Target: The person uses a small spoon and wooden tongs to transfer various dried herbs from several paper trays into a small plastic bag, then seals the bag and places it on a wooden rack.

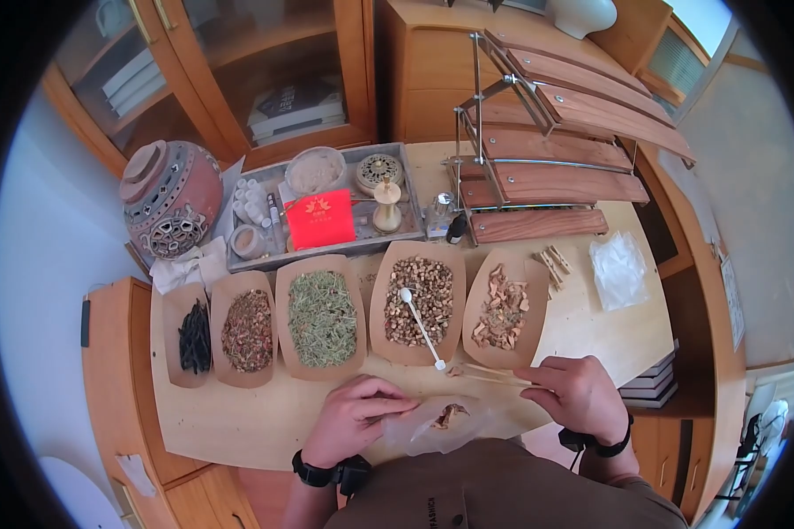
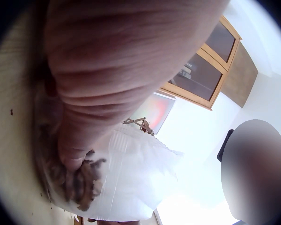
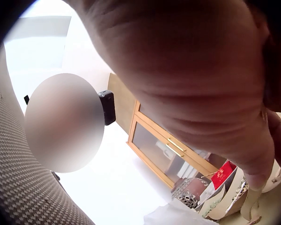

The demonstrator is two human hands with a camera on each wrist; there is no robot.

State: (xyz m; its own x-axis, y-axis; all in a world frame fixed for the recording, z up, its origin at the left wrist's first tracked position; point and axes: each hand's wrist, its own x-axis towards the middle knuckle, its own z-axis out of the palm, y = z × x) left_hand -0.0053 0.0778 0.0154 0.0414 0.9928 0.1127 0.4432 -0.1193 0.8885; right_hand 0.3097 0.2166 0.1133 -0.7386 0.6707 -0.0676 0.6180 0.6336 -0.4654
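My left hand (image 1: 355, 421) pinches the edge of a clear plastic bag (image 1: 423, 434) holding brown dried pieces (image 1: 451, 415); in the left wrist view the thumb presses against the bag (image 2: 131, 173). To the right, my right hand (image 1: 580, 397) grips light wooden tweezers (image 1: 494, 376), whose tips hold a small brown piece (image 1: 455, 372) above the table edge. Beyond the hands stand paper trays of dried material: dark strips (image 1: 195, 338), reddish bits (image 1: 248, 331), green herb (image 1: 322, 318), brown chunks (image 1: 422, 291) with a white spoon (image 1: 423, 330) on them, and tan pieces (image 1: 502, 309).
Behind the trays, a grey tray (image 1: 282, 257) holds a red packet (image 1: 319, 219), a bowl (image 1: 316, 171) and a brass burner (image 1: 387, 208). A lidded pot (image 1: 172, 198) stands left, a wooden tiered rack (image 1: 556, 183) back right. A crumpled plastic bag (image 1: 618, 271) and small wooden clips (image 1: 553, 264) lie right.
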